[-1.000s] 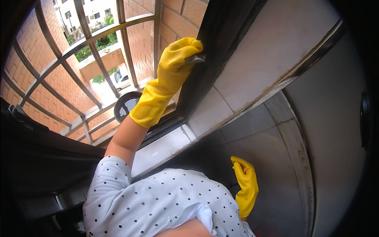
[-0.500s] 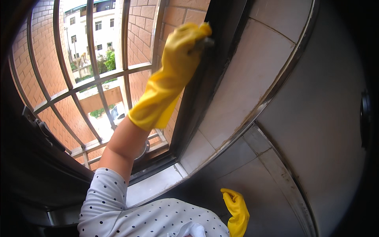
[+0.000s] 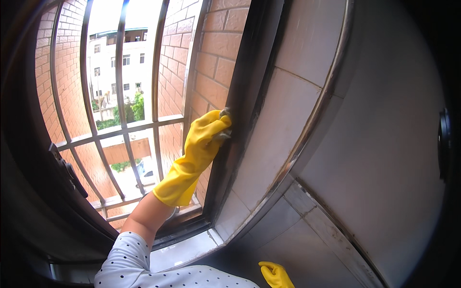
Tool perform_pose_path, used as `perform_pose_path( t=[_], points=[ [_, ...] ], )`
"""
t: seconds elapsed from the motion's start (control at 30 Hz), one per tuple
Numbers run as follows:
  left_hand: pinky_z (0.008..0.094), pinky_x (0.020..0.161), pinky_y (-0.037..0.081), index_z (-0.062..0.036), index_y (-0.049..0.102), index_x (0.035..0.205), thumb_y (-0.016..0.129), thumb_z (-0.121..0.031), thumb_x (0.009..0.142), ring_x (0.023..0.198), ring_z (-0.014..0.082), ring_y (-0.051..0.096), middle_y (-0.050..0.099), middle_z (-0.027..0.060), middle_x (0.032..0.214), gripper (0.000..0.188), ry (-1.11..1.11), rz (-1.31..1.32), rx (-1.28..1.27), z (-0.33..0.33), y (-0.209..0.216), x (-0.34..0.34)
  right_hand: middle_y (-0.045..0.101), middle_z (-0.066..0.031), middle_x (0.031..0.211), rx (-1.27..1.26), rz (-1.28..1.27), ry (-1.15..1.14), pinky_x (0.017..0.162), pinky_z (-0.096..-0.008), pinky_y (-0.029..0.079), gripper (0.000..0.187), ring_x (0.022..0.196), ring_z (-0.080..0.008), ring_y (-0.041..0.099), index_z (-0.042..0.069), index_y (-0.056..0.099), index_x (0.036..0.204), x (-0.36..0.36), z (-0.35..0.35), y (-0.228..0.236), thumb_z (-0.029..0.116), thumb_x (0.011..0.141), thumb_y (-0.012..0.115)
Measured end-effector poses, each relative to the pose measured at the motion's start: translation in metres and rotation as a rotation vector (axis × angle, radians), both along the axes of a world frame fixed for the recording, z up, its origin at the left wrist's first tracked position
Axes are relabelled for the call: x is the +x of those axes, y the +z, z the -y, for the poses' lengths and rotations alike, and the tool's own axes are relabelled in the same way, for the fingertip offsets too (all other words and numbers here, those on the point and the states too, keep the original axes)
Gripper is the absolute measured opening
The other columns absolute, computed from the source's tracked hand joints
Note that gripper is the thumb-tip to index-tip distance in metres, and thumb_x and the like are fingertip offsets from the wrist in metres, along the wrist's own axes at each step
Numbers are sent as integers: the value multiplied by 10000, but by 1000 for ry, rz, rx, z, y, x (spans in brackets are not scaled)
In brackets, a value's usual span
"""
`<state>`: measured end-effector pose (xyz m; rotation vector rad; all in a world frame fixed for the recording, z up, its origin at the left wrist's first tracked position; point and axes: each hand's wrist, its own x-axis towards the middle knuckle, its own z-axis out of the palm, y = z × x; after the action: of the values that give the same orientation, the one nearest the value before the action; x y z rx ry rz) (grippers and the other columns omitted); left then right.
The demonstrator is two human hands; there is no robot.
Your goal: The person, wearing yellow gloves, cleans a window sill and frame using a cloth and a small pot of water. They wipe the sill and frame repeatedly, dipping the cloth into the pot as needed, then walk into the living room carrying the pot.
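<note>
My left hand [image 3: 210,132], in a yellow rubber glove, is closed round a crumpled dark grey rag [image 3: 224,136]. Bits of the rag stick out between the fingers. It presses against the black window frame [image 3: 242,91] about midway up its right side. My right hand [image 3: 275,275], gloved in yellow too, hangs low by the tiled wall near the lower edge of the view. Its fingers are curled together with nothing seen in them, and its wrist is cut off by the picture's edge.
Metal window bars [image 3: 139,126] stand just beyond the opening. A dark sash with a latch [image 3: 67,168] is at the left. Along the bottom runs a white sill [image 3: 187,252]. Tiled wall [image 3: 293,115] with a metal edge strip [image 3: 314,127] lies right of the frame.
My left hand has slid down along the frame with the rag in it. My right hand sits lower in view, and the head view has shifted a little.
</note>
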<state>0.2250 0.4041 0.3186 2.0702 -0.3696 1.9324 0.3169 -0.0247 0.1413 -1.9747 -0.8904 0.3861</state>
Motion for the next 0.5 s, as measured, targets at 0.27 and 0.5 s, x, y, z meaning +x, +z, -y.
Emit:
perform_pose_path(
  t=[0.27,0.5],
  points=[
    [347,1012,515,-64,729,1143,684,19,904,1162,301,666,713,147,1213,257,395,260,240,-35,222,33,726,-65,1121,-8,-69,7,871,-280,518,205,999,-147,664,105,761,1164,14,3,-5,105,962,730],
    [392,968,537,-27,738,1120,596,-58,949,1068,323,704,748,192,1113,224,471,331,272,-49,368,47,734,-74,1122,-26,-93,-13,873,-297,524,216,1006,-160,671,108,757,1179,13,7,-13,137,967,728]
  ],
)
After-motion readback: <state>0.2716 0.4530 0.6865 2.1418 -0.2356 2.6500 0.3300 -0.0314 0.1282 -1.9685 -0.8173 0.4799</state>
